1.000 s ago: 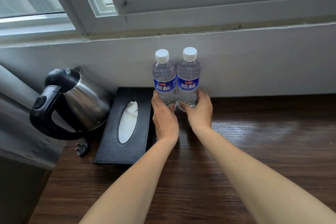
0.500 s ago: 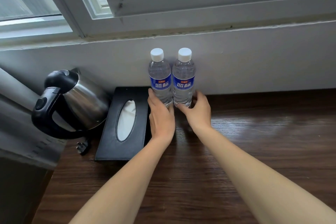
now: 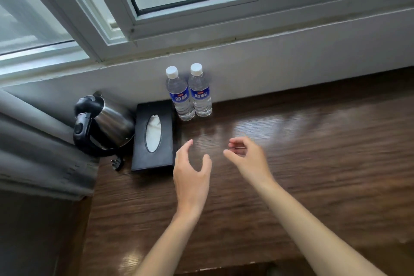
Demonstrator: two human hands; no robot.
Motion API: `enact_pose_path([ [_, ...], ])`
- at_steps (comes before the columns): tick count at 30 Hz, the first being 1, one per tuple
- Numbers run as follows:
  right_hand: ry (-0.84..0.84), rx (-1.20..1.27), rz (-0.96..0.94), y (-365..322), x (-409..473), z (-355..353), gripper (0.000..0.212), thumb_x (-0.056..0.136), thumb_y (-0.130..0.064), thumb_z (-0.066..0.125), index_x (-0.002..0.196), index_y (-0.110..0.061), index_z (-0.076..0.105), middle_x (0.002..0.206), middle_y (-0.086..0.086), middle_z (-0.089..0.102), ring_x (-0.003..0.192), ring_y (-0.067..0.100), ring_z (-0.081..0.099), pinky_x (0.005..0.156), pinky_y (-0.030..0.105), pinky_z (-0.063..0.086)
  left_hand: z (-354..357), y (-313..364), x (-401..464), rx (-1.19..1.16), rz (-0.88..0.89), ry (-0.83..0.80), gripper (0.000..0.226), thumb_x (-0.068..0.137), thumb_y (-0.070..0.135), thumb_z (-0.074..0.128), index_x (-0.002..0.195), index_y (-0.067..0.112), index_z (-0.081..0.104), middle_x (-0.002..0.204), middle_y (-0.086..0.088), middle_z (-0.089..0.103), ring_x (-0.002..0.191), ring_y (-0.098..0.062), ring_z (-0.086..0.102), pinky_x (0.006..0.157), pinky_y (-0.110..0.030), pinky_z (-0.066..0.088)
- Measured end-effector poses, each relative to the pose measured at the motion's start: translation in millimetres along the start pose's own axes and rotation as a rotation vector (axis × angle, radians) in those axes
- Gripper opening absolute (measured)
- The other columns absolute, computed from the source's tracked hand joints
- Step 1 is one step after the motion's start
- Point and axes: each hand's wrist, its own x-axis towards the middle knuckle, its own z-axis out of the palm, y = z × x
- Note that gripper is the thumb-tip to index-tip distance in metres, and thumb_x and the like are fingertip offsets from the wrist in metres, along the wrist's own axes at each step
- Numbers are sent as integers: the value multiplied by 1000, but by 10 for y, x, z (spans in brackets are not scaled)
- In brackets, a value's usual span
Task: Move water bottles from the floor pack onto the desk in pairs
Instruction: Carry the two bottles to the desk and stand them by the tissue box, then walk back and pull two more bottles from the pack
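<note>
Head view: two water bottles (image 3: pixel 190 94) stand upright, caps up, touching; left hand (image 3: pixel 190 172) and right hand (image 3: pixel 248 159) spread, empty.

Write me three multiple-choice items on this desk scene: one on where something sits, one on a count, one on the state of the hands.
1. Where is the tissue box?
A. Between the kettle and the two water bottles
B. On the window sill
C. To the right of the bottles

2. How many water bottles stand on the desk?
A. One
B. Two
C. Four

3. What are the hands doing?
A. Both grip a bottle
B. Both are open and hold nothing
C. One lifts the kettle

Answers:
1. A: the black box lies right of the kettle and left of the left bottle.
2. B: the left bottle and the right bottle stand upright side by side at the wall.
3. B: the left hand and the right hand hover above the desk, apart from the bottles, fingers spread.
</note>
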Motion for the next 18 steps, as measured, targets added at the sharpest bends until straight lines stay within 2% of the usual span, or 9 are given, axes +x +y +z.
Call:
enact_pose_path([
  [3, 4, -3, 35, -125, -482, -405, 25, 78, -11, 76, 101, -12, 65, 90, -6, 67, 82, 6, 63, 71, 5, 46, -109, 298, -441, -117, -80, -171, 43, 87, 14, 70, 126, 24, 55, 124, 8, 62, 116, -3, 59, 105, -27, 45],
  [6, -13, -1, 68, -227, -983, -884, 22, 77, -14, 76, 96, -20, 67, 92, -3, 70, 86, 10, 67, 78, 15, 49, -158, 613, -882, -192, -107, -321, 39, 87, 8, 69, 121, 24, 57, 116, 6, 67, 104, -5, 66, 89, -19, 52],
  [8, 0, 6, 89, -271, -1299, -1236, 19, 78, -14, 75, 93, -23, 67, 91, -3, 72, 86, 10, 68, 80, 19, 51, -142, 798, -1159, -181, -91, -410, 35, 88, 4, 67, 117, 22, 60, 110, 3, 70, 99, -5, 67, 83, -15, 52],
  [12, 34, 28, 137, -233, -1869, -1986, 16, 78, -23, 73, 92, -28, 69, 91, -5, 73, 88, 11, 68, 83, 27, 54, 48, 1126, -1707, -64, -35, -595, 30, 89, 8, 67, 114, 24, 62, 104, 4, 73, 98, -3, 67, 84, -12, 51],
  [18, 176, 117, 185, 57, -2698, -3073, 18, 80, -21, 72, 96, -27, 70, 93, -3, 73, 89, 9, 69, 84, 32, 56, 638, 1604, -2562, 35, 20, -769, 26, 90, 10, 65, 112, 24, 64, 101, 7, 73, 95, 2, 66, 84, -14, 51],
])
